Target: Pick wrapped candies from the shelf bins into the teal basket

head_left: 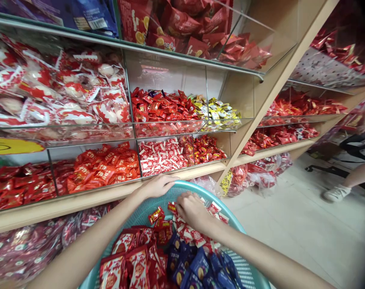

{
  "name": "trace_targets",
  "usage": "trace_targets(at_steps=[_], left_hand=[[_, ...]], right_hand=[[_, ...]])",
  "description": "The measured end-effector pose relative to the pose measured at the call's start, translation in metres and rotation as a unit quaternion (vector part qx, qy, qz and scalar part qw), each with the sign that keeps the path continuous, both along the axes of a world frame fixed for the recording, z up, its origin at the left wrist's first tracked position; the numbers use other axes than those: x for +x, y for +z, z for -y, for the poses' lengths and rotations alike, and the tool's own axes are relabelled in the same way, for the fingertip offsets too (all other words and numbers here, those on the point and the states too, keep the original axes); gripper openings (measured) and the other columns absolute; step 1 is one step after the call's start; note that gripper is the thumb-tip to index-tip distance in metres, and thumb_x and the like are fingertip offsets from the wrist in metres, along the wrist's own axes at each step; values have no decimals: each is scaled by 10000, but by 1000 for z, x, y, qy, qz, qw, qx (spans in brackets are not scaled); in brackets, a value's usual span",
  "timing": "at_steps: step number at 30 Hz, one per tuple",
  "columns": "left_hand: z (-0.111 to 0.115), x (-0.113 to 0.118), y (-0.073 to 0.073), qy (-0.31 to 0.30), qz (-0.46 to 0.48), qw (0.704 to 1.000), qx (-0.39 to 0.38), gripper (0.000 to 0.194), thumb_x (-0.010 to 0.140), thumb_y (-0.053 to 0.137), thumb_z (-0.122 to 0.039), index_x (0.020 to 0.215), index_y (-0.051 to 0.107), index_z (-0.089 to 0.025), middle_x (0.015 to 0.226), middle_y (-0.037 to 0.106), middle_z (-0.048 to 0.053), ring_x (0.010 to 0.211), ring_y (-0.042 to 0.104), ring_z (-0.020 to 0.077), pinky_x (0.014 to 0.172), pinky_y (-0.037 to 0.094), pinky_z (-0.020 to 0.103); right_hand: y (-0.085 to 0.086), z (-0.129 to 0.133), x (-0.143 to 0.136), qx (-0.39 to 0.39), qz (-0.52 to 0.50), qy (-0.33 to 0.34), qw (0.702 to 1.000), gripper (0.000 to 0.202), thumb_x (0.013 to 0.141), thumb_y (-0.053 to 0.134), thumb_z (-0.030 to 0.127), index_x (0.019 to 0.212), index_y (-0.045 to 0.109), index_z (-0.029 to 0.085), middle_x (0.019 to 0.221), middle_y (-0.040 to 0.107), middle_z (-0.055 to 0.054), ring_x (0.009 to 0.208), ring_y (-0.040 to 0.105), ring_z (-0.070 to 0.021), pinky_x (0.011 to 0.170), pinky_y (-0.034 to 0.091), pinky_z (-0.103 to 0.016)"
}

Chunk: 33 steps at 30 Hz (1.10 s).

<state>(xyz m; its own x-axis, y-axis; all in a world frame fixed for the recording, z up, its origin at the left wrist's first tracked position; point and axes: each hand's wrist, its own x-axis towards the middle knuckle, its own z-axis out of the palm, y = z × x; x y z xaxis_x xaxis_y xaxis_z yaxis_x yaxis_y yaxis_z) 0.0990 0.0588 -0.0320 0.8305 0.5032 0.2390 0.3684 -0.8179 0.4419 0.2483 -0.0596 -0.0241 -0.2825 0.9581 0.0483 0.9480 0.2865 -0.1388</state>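
Resting at the far rim of a turquoise plastic basket (204, 189), the left hand (156, 186) has its fingers a little bent, together and not spread; I cannot tell if they grip the rim. Inside the basket, the right hand (194, 208) has its fingers curled inward, almost like a fist, and whether some sweet is inside them I cannot see. Directly under these fingers lies a heap of red-and-white wrapped candies (186, 232). Just beside them, to the left, are red packets with yellow lettering (156, 216). Nearer to the person than the fingers, there are dark blue packets (200, 263) and, more to the left, red-and-white sachets (138, 265). Beyond the left fingers, a shelf compartment holds small red-and-white sweets (161, 154), with orange-red wrapped sweets (107, 166) on its left.
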Motion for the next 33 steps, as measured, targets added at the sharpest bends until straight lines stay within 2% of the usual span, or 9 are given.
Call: trace_targets(at_steps=[7, 10, 14, 17, 19, 21, 24, 27, 33], left_hand=[[1, -1, 2, 5, -2, 1000, -2, 364, 892, 360, -277, 1212, 528, -235, 1219, 567, 14, 1106, 526, 173, 958, 385, 281], [0, -1, 1, 5, -2, 1000, -3, 365, 892, 358, -282, 1209, 532, -237, 1209, 574, 16, 1094, 536, 178, 954, 390, 287], [-1, -1, 0, -5, 0, 1000, -2, 370, 891, 359, -275, 1220, 520, -226, 1217, 568, 22, 1108, 527, 172, 964, 382, 282], [-1, 0, 2, -3, -5, 1000, -3, 370, 891, 361, -272, 1226, 514, -234, 1213, 571, 20, 1095, 537, 173, 957, 390, 289], [0, 0, 3, 3, -11, 1000, -3, 369, 893, 357, -285, 1218, 524, -233, 1217, 568, 21, 1097, 537, 177, 959, 390, 294], [1, 1, 5, 5, -15, 1000, -4, 370, 894, 351, -298, 1206, 536, -226, 1222, 563, 21, 1108, 529, 176, 967, 386, 291], [3, 1, 7, 8, -19, 1000, -8, 368, 895, 349, -304, 1189, 552, -220, 1212, 571, 22, 1108, 530, 170, 967, 388, 283], [3, 1, 7, 9, -21, 1000, -9, 366, 895, 353, -303, 1188, 554, -215, 1211, 571, 27, 1104, 532, 170, 968, 388, 285], [1, 1, 5, 9, -23, 1000, -2, 370, 897, 348, -301, 1206, 536, -224, 1224, 561, 15, 1110, 526, 172, 978, 378, 292]], right_hand=[[-13, -3, -20, -62, 50, -6, 997, 242, 857, 406, 217, 799, 632, 153, 860, 648, -94, 915, 549, -211, 792, 358, -323], [-12, -2, -16, -33, 21, 2, 999, 247, 858, 431, 281, 782, 636, 166, 855, 653, -75, 902, 553, -210, 785, 369, -313], [18, -16, 8, 55, -61, -4, 997, 304, 865, 423, 331, 717, 630, 164, 767, 653, -57, 774, 563, -171, 709, 380, -263], [48, -43, 45, 126, -107, -61, 984, 322, 871, 394, 289, 701, 633, 156, 733, 647, -54, 679, 551, -139, 642, 370, -231], [59, -67, 72, 163, -116, -127, 971, 246, 830, 455, 279, 724, 642, 161, 761, 652, -48, 692, 556, -136, 642, 365, -221], [61, -90, 95, 136, -128, -179, 966, 173, 782, 517, 270, 734, 649, 169, 736, 653, -30, 673, 556, -128, 622, 360, -206], [53, -115, 115, 76, -154, -147, 974, 138, 737, 565, 265, 750, 656, 162, 713, 645, -6, 648, 547, -105, 592, 353, -182], [45, -128, 118, 38, -152, -116, 981, 162, 712, 592, 300, 745, 659, 156, 688, 627, 9, 644, 538, -97, 575, 349, -174], [46, -140, 112, -48, -103, -163, 980, 173, 648, 658, 308, 705, 669, 146, 627, 605, -15, 609, 528, -117, 537, 352, -195]])
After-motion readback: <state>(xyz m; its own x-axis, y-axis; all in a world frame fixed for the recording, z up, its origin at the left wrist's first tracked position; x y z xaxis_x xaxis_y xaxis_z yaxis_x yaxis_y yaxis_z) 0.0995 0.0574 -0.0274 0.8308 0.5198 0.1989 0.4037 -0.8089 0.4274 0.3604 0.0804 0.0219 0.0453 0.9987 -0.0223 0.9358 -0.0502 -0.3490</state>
